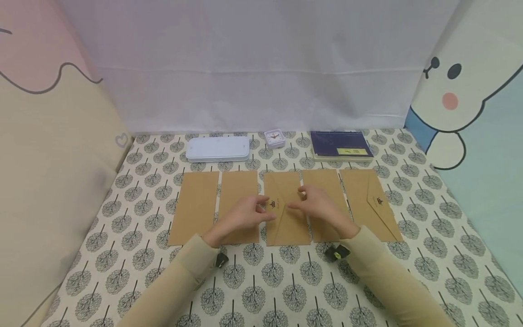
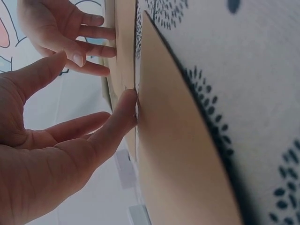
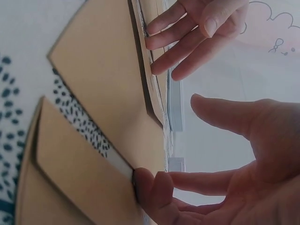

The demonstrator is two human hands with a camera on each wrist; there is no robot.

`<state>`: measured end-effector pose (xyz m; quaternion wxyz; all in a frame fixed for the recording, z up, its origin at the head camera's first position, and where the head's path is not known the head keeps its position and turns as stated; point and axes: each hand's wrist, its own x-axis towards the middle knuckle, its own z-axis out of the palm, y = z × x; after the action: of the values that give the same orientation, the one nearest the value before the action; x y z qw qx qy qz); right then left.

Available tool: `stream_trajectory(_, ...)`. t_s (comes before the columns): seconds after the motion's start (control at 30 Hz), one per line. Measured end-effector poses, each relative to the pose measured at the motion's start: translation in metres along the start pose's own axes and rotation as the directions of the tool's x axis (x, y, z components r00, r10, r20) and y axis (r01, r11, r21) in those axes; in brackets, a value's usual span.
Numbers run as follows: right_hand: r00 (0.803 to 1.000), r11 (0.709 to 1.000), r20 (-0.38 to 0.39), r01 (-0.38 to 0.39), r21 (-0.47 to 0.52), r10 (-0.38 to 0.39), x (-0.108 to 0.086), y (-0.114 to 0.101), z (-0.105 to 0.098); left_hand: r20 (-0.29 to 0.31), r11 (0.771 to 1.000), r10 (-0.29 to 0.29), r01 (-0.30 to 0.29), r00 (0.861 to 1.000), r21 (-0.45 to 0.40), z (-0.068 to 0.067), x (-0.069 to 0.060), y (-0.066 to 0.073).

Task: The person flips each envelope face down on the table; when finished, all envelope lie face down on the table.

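Several brown kraft envelopes lie side by side in a row in the head view. The middle envelope (image 1: 288, 234) has its flap side up, with a small dark crown print. My left hand (image 1: 247, 212) hovers over the second envelope (image 1: 239, 182), its fingertips at the middle envelope's left side. At the middle one's right side is my right hand (image 1: 320, 206), partly covering the fourth envelope (image 1: 323, 179). Both hands have thumb and fingers spread, holding nothing. In each wrist view, fingertips are at or just above an envelope edge; contact is hard to tell.
Behind the row stand a white tin case (image 1: 218, 148), a small square clock (image 1: 274, 138) and a dark blue book (image 1: 341, 144). The leftmost envelope (image 1: 194, 206) is plain side up; the rightmost envelope (image 1: 382, 222) shows its flap. A tree-patterned cloth (image 1: 253, 297) covers the table.
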<state>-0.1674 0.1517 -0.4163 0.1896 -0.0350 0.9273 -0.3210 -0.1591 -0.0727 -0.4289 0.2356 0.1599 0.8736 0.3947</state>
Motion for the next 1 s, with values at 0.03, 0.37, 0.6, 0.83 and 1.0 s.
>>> stream_trajectory(0.03, 1.000, 1.000, 0.000, -0.005, 0.006, 0.005, 0.000, 0.000, 0.000, -0.001, 1.000, -0.005, 0.005, 1.000, -0.001, 0.000, 0.000, 0.000)
stream_trajectory(0.37, 0.999, 0.991, 0.011, 0.043, 0.127, -0.044, 0.004, 0.013, -0.006, -0.003, 1.000, 0.003, -0.003, 1.000, 0.018, 0.000, 0.001, -0.002)
stream_trajectory(0.6, 0.990, 0.922, 0.066, 0.088, 0.376, -0.121, 0.004, 0.025, -0.014, 0.001, 0.999, 0.036, -0.036, 0.999, 0.019, 0.003, 0.004, -0.002)
stream_trajectory(0.83, 0.979, 0.849, 0.068, 0.132, 0.512, -0.194, 0.005, 0.032, -0.018, -0.001, 0.995, 0.101, -0.101, 0.995, 0.006, 0.006, 0.008, -0.001)
stream_trajectory(1.0, 0.968, 0.801, 0.078, 0.152, 0.579, -0.240, 0.006, 0.034, -0.019, -0.005, 0.987, 0.158, -0.158, 0.987, 0.029, 0.009, 0.012, 0.000)
